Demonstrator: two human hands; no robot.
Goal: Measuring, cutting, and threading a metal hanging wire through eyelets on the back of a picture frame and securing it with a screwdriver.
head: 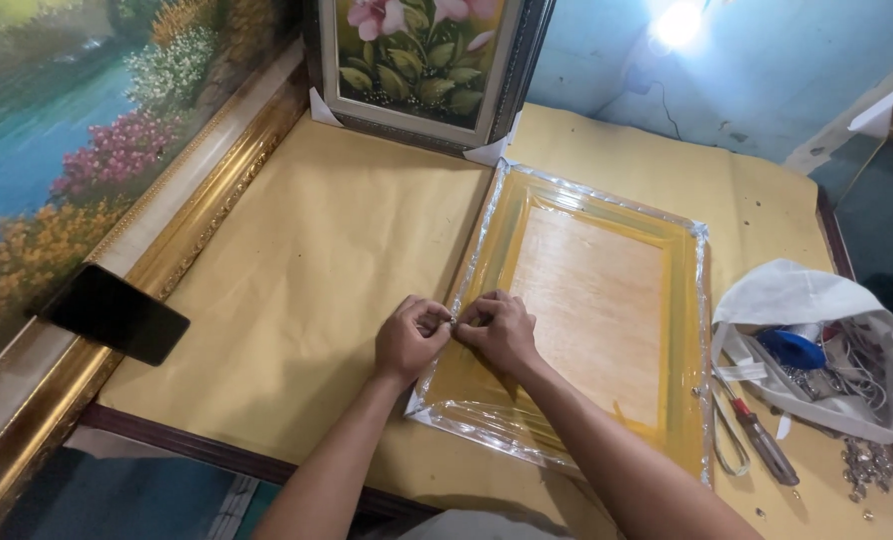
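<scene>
**On yellow-papered table: both hands at wrapped frame's left edge**

Across the table (307, 260), yellow paper covering, dark rim at near edge. Blue wall behind, bright lamp (679, 22) at far right corner. Flower painting (419, 60) leaning at far edge; large landscape in gold frame (87, 200) along left edge, black phone (117, 313) resting on it. Plastic-wrapped frame (592, 310), back side up, lying right of centre. Left hand (410, 338) and right hand (500, 330) touching at its left edge, fingertips pinched tight on something small and metallic; can't tell what. At right edge: open white bag (817, 300) holding blue object (792, 348) and metal bits. Red-handled screwdriver (762, 440) and loose hardware (865, 465) beside it.
</scene>
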